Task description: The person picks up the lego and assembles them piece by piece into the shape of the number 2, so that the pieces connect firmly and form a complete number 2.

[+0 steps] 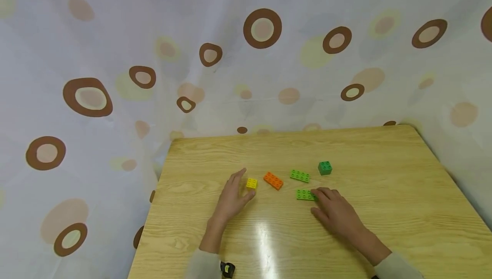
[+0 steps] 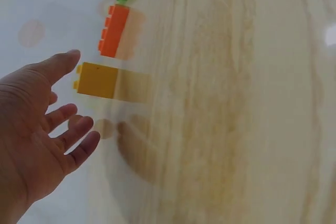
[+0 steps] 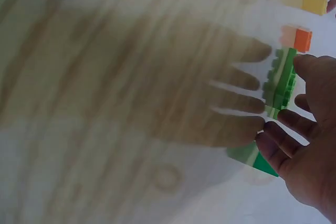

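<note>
My left hand (image 1: 230, 198) is around the near side of a yellow two-by-two brick (image 1: 251, 184), thumb and fingers spread apart on either side of it. In the left wrist view a gap shows between the fingers and the yellow brick (image 2: 97, 80). My right hand (image 1: 338, 214) reaches over the nearer light green two-by-four brick (image 1: 304, 195), its fingertips overlapping the right end. Seen from the right wrist, the fingers are loosely extended and the thumb tip is right beside the green brick (image 3: 285, 80); nothing is gripped.
An orange two-by-four brick (image 1: 273, 180) lies slanted between the hands. Behind it to the right is another light green brick (image 1: 300, 176), and farther right a dark green two-by-two brick (image 1: 325, 168). A patterned curtain (image 1: 230, 78) hangs along the back of the wooden table (image 1: 399, 185).
</note>
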{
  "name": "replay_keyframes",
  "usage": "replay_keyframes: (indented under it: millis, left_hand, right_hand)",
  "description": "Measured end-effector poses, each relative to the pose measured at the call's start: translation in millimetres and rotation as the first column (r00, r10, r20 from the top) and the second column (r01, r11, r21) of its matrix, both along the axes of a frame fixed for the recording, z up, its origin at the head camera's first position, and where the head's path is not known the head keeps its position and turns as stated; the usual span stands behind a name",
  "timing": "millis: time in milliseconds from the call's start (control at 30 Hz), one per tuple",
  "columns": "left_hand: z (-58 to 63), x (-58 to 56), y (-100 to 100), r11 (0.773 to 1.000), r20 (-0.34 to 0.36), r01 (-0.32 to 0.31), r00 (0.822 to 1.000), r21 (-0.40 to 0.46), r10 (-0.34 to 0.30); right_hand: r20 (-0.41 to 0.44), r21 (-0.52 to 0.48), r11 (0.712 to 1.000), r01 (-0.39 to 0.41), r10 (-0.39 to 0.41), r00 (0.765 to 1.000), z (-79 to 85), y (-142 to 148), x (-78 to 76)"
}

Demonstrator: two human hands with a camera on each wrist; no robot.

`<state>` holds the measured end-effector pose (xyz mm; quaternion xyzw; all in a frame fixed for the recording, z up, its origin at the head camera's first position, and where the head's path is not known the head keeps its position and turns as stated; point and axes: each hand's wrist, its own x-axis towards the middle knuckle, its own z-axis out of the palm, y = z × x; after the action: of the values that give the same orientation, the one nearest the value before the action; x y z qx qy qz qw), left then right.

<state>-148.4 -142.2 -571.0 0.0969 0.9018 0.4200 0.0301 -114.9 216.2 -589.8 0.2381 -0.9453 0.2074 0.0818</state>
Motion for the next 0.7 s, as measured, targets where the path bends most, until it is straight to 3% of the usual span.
replay_keyframes:
  millis: [300,500,700]
  left_hand:
    - [-21.0,-0.4,0.8,0.996,-0.012,-0.01,1.0,0.09,0.011]
    - [-26.3,-4.5,0.8,0.991,0.015,-0.046,0.999,0.129,0.044]
    - [-27.6,-5.9,1.1,0.99,0.012,-0.045,0.999,0.137,0.043]
  right_hand:
    - [-0.023,0.005,1.0,0.016,-0.016,1.0,-11.8,-1.6,-12.2]
    - [-0.064,-0.054,0.998,0.024,-0.028,0.998,-20.4,-3.2,-18.1]
    - [-0.023,-0.118,0.992,0.034,-0.037,0.999,-18.0,-6.6,-19.0]
